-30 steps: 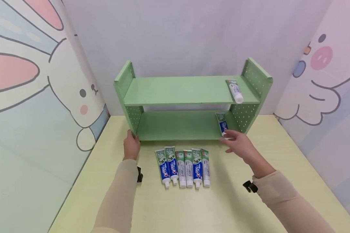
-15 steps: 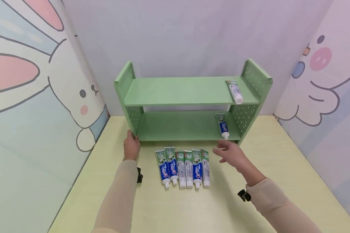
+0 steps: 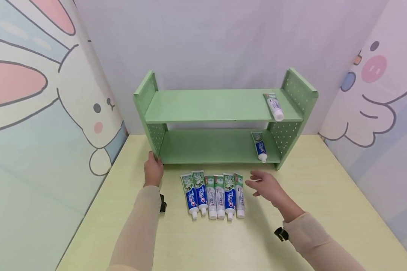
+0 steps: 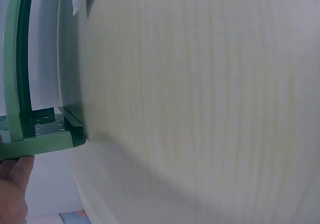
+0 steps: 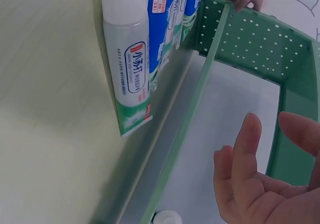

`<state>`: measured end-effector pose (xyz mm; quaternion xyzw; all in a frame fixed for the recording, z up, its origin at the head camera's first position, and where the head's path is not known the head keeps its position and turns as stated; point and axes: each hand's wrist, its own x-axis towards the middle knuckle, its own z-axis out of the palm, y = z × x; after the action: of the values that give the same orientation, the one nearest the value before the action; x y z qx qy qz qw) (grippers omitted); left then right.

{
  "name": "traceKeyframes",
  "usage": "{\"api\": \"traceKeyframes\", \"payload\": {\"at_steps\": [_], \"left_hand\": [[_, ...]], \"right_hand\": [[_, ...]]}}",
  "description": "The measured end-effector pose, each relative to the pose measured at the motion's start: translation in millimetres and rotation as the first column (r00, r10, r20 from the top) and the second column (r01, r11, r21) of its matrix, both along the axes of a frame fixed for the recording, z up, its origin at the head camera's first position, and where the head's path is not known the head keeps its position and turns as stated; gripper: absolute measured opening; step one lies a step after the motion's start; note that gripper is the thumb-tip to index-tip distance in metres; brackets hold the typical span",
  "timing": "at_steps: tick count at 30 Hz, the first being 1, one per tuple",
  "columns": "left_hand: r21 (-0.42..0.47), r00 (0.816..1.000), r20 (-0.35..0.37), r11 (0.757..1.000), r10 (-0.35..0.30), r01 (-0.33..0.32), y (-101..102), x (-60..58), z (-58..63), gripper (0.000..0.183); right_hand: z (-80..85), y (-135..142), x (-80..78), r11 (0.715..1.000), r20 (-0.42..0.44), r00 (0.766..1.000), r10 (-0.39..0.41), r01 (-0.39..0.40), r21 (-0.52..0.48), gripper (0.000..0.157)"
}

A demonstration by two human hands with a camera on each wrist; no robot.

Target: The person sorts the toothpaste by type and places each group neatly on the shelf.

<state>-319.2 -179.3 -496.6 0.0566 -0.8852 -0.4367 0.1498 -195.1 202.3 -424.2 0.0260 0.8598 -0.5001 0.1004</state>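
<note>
My left hand (image 3: pixel 153 170) grips the front edge of the left side panel of a green two-tier shelf (image 3: pixel 203 105). In the right wrist view, its fingers sit on that perforated panel (image 5: pixel 250 39). My right hand (image 3: pixel 267 187) hovers with nothing in it, fingers apart and slightly bent, just right of a row of toothpaste tubes. Nearest to it lies a white and green toothpaste tube (image 3: pixel 239 195), with a blue and green toothpaste tube (image 3: pixel 229 195) beside that. One white tube (image 3: pixel 274 107) rests on the upper tier at the right; a blue tube (image 3: pixel 259 146) lies below it on the lower tier.
Several more blue and white tubes continue the row leftward, caps toward me, on the pale wooden table (image 3: pixel 220 244). Behind the shelf stands a plain wall (image 3: pixel 220 41). Walls with cartoon animals flank the table on both sides.
My right hand has drawn back from the blue tube on the lower tier, toward me and a little left, to beside the row. The left hand keeps its place on the shelf.
</note>
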Motion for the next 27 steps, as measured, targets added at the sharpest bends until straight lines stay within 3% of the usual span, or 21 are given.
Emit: {"api": "traceKeyframes", "payload": {"at_steps": [9, 27], "left_hand": [[-0.005, 1.000, -0.012, 1.000, 0.009, -0.009, 1, 0.0, 5.1, 0.027], [-0.015, 1.000, -0.014, 1.000, 0.003, -0.004, 1, 1.5, 2.6, 0.028]], "right_hand": [[-9.7, -6, 3.7, 1.000, 0.035, 0.999, -0.020, 0.020, 0.014, 0.056], [-42.5, -15, 9.4, 0.990, 0.144, 0.989, -0.033, 0.013, 0.140, 0.056]]}}
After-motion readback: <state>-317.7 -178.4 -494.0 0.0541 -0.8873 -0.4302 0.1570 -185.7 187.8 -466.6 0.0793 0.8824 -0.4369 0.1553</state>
